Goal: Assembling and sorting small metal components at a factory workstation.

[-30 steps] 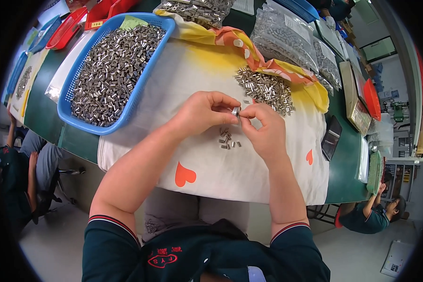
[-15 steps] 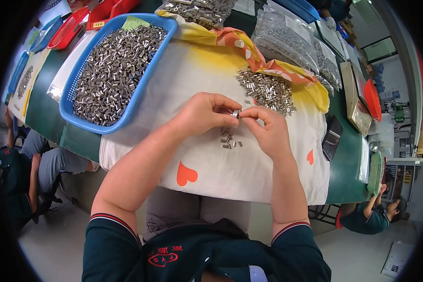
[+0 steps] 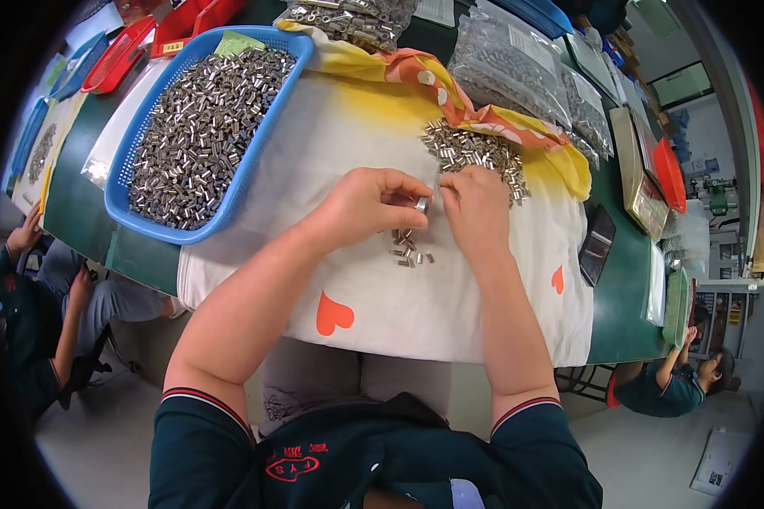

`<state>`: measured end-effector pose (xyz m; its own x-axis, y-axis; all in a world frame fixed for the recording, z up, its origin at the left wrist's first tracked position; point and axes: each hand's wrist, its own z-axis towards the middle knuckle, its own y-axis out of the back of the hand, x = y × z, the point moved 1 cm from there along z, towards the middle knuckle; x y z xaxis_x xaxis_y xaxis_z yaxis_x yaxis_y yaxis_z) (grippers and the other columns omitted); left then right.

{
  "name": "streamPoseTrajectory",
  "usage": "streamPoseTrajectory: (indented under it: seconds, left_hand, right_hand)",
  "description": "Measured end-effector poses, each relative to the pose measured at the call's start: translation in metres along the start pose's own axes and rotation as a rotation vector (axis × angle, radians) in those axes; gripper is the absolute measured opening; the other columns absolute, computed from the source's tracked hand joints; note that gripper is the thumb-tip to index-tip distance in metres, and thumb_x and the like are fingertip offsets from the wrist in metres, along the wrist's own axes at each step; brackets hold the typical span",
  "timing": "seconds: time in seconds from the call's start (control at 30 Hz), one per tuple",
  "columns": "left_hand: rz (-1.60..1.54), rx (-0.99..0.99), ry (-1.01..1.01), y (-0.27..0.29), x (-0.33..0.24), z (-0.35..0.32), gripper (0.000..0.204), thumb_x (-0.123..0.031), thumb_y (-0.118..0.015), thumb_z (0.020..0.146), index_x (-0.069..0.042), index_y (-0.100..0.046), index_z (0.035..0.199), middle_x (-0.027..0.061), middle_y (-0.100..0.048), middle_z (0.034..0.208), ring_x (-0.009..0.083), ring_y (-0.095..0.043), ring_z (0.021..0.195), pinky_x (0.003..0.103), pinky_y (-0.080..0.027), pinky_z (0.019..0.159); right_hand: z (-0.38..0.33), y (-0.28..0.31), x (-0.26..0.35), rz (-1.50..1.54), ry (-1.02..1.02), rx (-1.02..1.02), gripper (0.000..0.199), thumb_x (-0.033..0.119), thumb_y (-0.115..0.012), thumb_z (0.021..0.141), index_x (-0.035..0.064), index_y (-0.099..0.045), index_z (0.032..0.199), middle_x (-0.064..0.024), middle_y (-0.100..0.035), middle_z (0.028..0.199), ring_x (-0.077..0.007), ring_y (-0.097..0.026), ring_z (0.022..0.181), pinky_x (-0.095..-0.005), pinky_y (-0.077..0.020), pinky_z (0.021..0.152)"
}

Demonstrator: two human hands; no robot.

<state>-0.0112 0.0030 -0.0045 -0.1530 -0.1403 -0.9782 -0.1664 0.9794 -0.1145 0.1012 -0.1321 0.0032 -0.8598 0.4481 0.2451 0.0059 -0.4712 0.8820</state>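
Observation:
My left hand point(image 3: 367, 206) pinches a small silver metal sleeve point(image 3: 422, 204) between thumb and fingers. My right hand point(image 3: 477, 206) is right beside it, fingertips closed at the same small part; whether it holds a second piece is hidden. Both hands hover over a white cloth point(image 3: 348, 280) with orange hearts. A few small metal pieces point(image 3: 408, 248) lie on the cloth just below the hands. A loose heap of metal sleeves point(image 3: 472, 153) lies just beyond my right hand. A blue basket point(image 3: 254, 161) full of shiny sleeves stands at the left.
Clear bags of metal parts point(image 3: 508, 68) lie at the back. Red trays point(image 3: 127, 53) sit far left, a dark phone point(image 3: 598, 243) and flat trays point(image 3: 641, 178) at the right on the green table point(image 3: 628, 297). Other people sit at the left point(image 3: 34, 305) and lower right point(image 3: 671, 386).
Both hands stay close together over the cloth with only small finger movements on the small part. The pieces on the cloth have not moved.

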Motion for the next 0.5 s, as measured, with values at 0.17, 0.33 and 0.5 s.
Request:
streamPoseTrajectory:
  seconds: [0.17, 0.33, 0.5]
  left_hand:
    - [-0.086, -0.041, -0.032, 0.004, 0.004, 0.002, 0.031, -0.005, -0.067, 0.073, 0.001, -0.058, 0.102, 0.0022, -0.060, 0.083, 0.0059, -0.055, 0.074, 0.019, -0.046, 0.066]
    - [-0.182, -0.026, -0.014, 0.004, 0.002, 0.002, 0.031, -0.005, -0.066, 0.073, 0.001, -0.058, 0.103, 0.0018, -0.060, 0.082, 0.0060, -0.055, 0.073, 0.020, -0.045, 0.065]
    - [-0.085, -0.065, -0.029, 0.002, 0.001, 0.001, 0.031, -0.006, -0.067, 0.073, 0.001, -0.059, 0.102, 0.0030, -0.061, 0.082, 0.0068, -0.055, 0.073, 0.020, -0.046, 0.066]
  right_hand:
    - [-0.007, 0.019, 0.016, 0.522, -0.289, 0.057, 0.008, 0.005, -0.060, 0.073, 0.0028, -0.061, 0.081, -0.0067, -0.060, 0.080, -0.0167, -0.056, 0.074, -0.0272, -0.0432, 0.069]
    - [-0.010, 0.021, 0.022, 0.729, -0.221, 0.107, 0.009, -0.001, -0.060, 0.071, 0.0025, -0.059, 0.079, -0.0060, -0.060, 0.078, -0.0152, -0.056, 0.073, -0.0254, -0.0441, 0.069]
    - [-0.008, 0.018, 0.031, 0.412, 0.101, -0.103, 0.012, -0.001, -0.060, 0.064, 0.0027, -0.056, 0.075, -0.0071, -0.057, 0.071, -0.0239, -0.054, 0.067, -0.0316, -0.0436, 0.062]
